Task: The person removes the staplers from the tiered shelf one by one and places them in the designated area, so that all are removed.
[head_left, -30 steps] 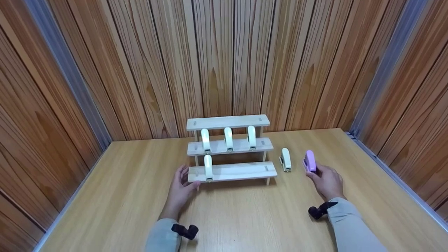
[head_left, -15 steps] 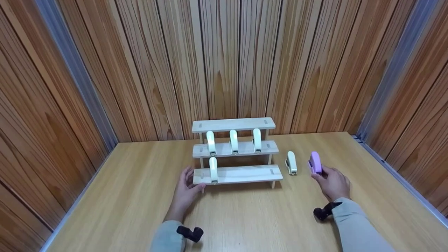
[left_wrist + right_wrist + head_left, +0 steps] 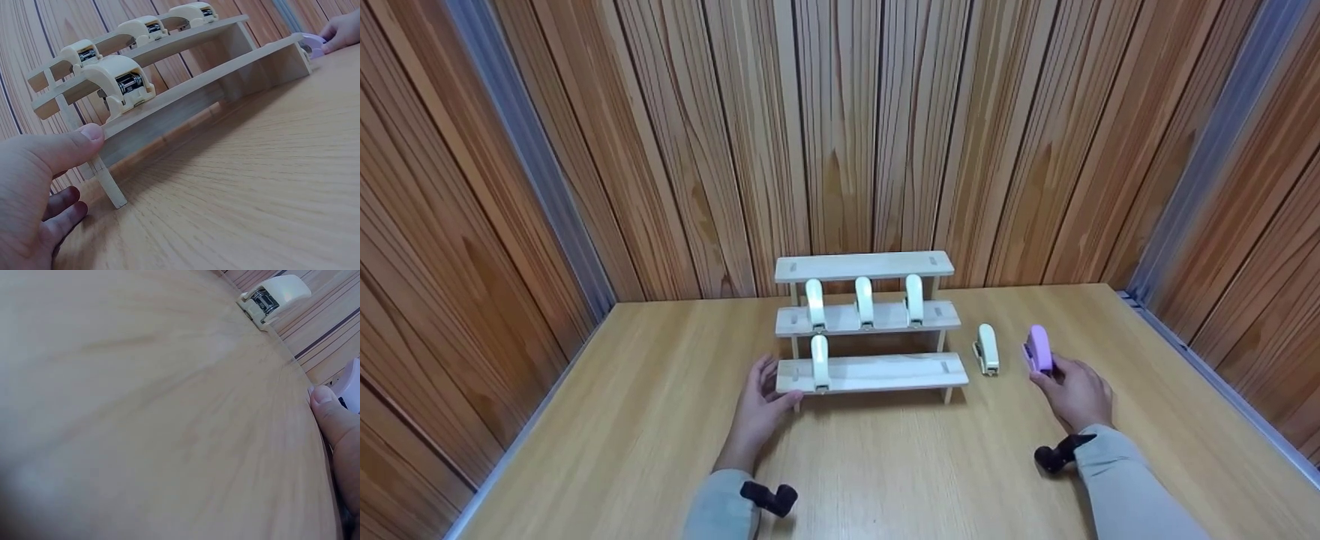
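Note:
A three-step wooden display rack [image 3: 885, 373] stands on the table, and my left hand [image 3: 757, 409] holds the left end of its lowest step. In the left wrist view the thumb [image 3: 73, 147] lies on the front corner, with fingers beside the leg. A white stapler [image 3: 820, 363] stands at the left of the lowest step. Along the middle step stand three more white staplers [image 3: 864, 302]. My right hand [image 3: 1080, 394] pinches a purple stapler [image 3: 1039, 349] by its lower front, right of the rack. Another white stapler [image 3: 275, 301] stands on the table between rack and purple stapler.
The rack's top step [image 3: 862, 265] bears nothing. The wooden table [image 3: 900, 465] runs back to a wood-plank wall [image 3: 840, 135], with metal corner posts [image 3: 1192, 157] at both sides. Black wrist cameras [image 3: 769, 499] jut from the sleeves.
The head view has shifted slightly, so the whole scene sits a little further right. Both hands, the rack and the staplers keep their places relative to each other.

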The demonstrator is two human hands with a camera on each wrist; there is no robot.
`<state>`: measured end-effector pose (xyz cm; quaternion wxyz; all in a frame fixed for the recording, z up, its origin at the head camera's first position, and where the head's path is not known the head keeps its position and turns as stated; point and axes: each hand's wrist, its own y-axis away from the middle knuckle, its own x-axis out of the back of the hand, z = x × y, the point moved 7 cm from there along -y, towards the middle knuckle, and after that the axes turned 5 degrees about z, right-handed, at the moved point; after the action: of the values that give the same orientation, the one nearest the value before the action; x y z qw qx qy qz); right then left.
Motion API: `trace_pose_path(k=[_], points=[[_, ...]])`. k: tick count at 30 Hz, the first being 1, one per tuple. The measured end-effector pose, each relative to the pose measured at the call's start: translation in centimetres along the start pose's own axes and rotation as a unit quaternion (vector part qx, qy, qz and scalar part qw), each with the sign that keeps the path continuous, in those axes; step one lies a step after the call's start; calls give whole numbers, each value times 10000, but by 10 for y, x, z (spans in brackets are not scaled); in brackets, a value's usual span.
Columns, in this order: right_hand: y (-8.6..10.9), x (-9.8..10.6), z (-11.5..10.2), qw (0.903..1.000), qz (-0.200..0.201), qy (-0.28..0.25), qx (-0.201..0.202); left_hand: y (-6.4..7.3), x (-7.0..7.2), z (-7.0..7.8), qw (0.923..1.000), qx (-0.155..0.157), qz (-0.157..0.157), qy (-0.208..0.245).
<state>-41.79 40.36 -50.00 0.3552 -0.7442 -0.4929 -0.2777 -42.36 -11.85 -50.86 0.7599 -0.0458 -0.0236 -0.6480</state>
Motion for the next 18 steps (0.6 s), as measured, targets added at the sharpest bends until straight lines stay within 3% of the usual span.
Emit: trace_pose_path(k=[5,18], points=[[1,0,-1,9999,34,49,89,1,0,0,10000,-64,-9,42],[1,-3,0,9984,-169,-38,-531,1,0,4,9999,-163,26,-9]])
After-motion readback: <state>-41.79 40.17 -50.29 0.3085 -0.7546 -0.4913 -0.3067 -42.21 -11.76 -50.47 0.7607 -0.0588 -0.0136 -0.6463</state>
